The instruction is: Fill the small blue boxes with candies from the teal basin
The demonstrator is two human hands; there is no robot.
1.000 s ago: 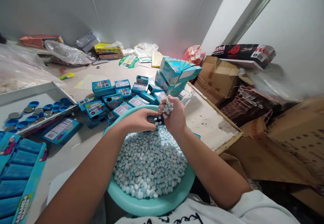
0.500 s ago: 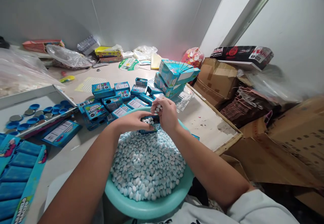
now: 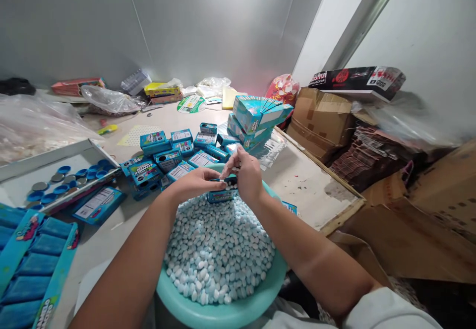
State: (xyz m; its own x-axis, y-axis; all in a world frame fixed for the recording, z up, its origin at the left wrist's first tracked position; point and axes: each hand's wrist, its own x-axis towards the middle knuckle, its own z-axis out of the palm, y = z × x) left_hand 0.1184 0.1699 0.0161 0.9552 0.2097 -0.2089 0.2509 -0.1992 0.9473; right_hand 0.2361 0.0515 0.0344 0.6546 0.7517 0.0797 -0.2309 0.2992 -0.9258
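A teal basin (image 3: 219, 316) full of pale blue and white candies (image 3: 219, 254) stands in front of me. Over its far side my left hand (image 3: 197, 182) grips a small blue tin (image 3: 221, 196), whose open top shows candies. My right hand (image 3: 247, 172) is closed around some candies (image 3: 234, 169) just above the tin, its fingertips at the tin's opening. Behind the basin lies a heap of similar blue tins (image 3: 178, 153), some on their sides.
To the left, a white tray (image 3: 22, 165) holds blue and metal round lids, beside a blue display box (image 3: 44, 269). Flat blue cartons (image 3: 256, 115) are stacked behind the basin. Cardboard boxes (image 3: 323, 120) line the right, past the table's wooden edge (image 3: 342, 215).
My right hand has come down closer to the tin, and fewer candies show in it. The tin's front is turned more into view. The camera view has shifted slightly.
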